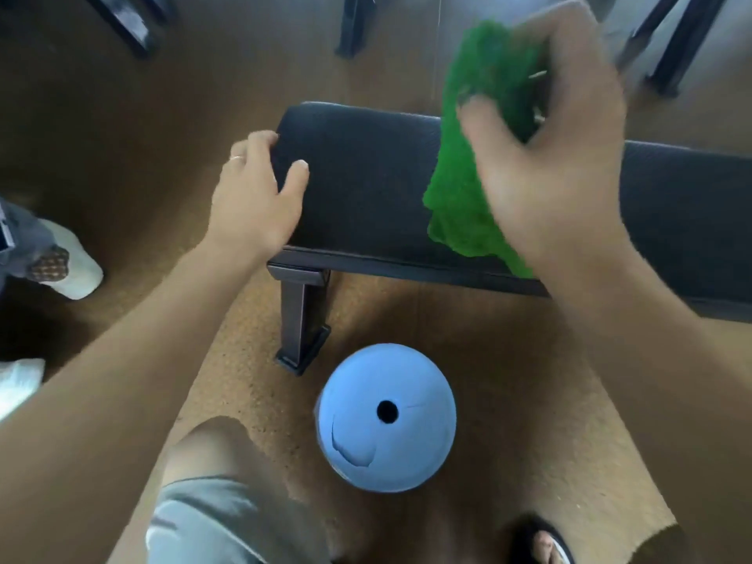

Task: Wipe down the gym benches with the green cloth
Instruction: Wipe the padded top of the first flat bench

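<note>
A black padded gym bench runs from the middle of the view to the right edge. My right hand grips a fuzzy green cloth above the bench; the cloth hangs down over the pad toward its near edge. The hand is blurred. My left hand holds the bench's left end, fingers wrapped over the corner and thumb lying on top of the pad.
A blue roll with a hole in its centre stands on the brown floor in front of the bench leg. Another person's white shoe is at the left. Dark equipment legs stand beyond the bench.
</note>
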`<action>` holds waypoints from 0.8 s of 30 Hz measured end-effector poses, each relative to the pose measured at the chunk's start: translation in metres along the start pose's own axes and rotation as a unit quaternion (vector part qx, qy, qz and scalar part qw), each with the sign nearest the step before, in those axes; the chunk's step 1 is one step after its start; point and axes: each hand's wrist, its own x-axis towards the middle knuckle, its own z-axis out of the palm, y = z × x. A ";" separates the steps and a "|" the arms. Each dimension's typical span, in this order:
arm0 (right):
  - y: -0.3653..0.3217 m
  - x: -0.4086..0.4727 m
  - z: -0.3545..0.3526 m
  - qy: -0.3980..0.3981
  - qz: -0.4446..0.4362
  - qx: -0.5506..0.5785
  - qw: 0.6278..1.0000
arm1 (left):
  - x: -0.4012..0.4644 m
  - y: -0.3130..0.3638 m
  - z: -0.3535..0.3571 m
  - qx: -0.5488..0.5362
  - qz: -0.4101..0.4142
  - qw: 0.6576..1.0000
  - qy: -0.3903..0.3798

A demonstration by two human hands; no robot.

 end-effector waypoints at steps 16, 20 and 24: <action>0.066 -0.050 0.134 -0.365 0.120 -0.324 0.865 | 0.027 -0.029 0.063 0.101 -0.049 0.992 0.053; 0.075 -0.044 0.142 -0.354 0.111 -0.327 0.869 | 0.029 -0.033 0.067 0.103 -0.049 0.991 0.065; 0.089 -0.020 0.153 -0.362 0.102 -0.322 0.869 | 0.029 -0.033 0.069 0.109 -0.044 0.990 0.071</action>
